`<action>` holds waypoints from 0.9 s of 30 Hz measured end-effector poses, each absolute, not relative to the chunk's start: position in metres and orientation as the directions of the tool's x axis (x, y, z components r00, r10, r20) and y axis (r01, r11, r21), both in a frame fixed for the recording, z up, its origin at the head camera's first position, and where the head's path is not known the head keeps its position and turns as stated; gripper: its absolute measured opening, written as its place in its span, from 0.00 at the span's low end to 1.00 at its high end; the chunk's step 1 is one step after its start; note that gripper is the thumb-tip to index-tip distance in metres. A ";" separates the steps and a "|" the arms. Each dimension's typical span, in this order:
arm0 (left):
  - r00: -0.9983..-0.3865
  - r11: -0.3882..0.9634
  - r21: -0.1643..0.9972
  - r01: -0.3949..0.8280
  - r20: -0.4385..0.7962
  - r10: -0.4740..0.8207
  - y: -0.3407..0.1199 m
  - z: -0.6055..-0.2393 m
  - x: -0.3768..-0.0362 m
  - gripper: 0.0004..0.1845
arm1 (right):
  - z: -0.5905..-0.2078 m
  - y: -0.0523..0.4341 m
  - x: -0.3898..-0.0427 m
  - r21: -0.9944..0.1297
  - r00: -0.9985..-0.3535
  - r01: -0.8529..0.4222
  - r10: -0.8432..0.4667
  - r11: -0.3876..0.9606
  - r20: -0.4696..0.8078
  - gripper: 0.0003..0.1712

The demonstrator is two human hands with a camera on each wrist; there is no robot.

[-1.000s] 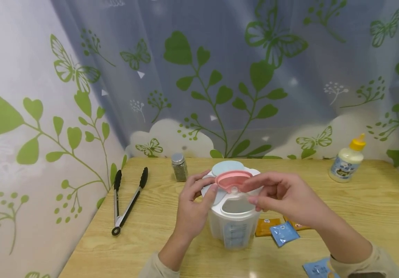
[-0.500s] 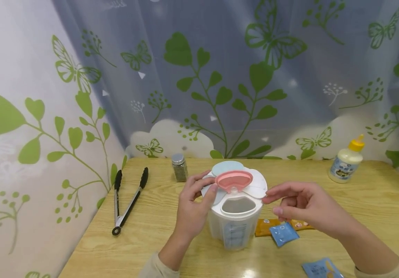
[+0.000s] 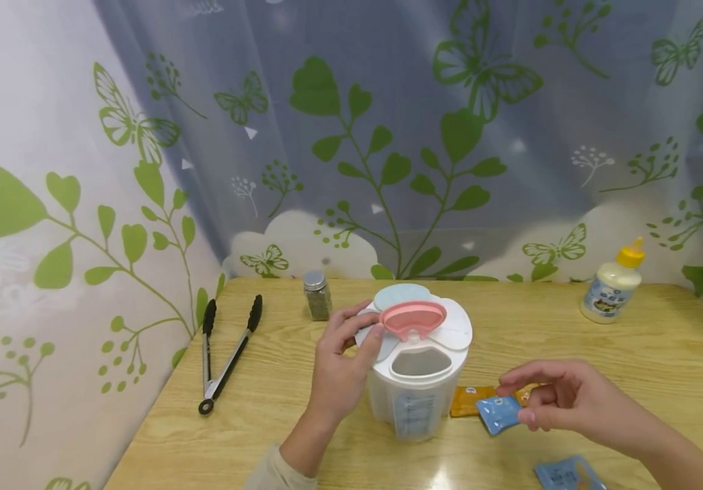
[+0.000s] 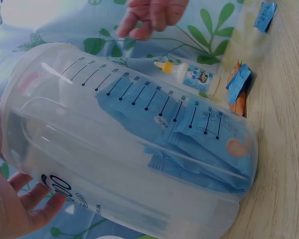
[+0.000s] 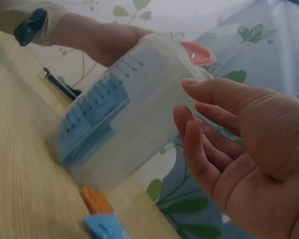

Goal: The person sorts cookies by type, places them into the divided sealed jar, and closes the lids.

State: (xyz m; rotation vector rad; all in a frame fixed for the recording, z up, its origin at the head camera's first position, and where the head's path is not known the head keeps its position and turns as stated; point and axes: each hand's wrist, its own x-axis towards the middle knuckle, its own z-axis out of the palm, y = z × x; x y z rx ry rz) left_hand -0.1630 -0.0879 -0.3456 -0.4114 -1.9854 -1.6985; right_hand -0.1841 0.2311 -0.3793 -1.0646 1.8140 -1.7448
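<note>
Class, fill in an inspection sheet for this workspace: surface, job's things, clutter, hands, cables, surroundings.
Surface: wooden table, light grain.
Job's things: clear measuring container upright, blue packets inside, pink flap raised over an open hole; blue packet and orange packet beside it.
Clutter: tongs, spice jar, squeeze bottle, another blue packet.
Hands: left hand holds the container's lid; right hand empty, above the packets.
Cables: nothing seen.
Surroundings: leaf-and-butterfly curtain.
</note>
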 end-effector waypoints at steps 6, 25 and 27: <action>-0.840 0.182 0.837 0.516 0.536 -0.086 -0.088 -0.346 -0.163 0.08 | -0.397 0.248 -0.182 -0.976 -0.601 -0.211 -0.779 -0.062 0.179 0.24; -0.817 0.183 0.814 0.552 0.571 -0.075 -0.094 -0.374 -0.181 0.08 | -0.446 0.281 -0.174 -0.996 -0.490 -0.036 -0.870 0.078 -0.050 0.26; -0.813 0.175 0.810 0.560 0.577 -0.072 -0.093 -0.374 -0.182 0.08 | -0.450 0.283 -0.175 -0.996 -0.486 -0.048 -0.873 0.072 -0.039 0.26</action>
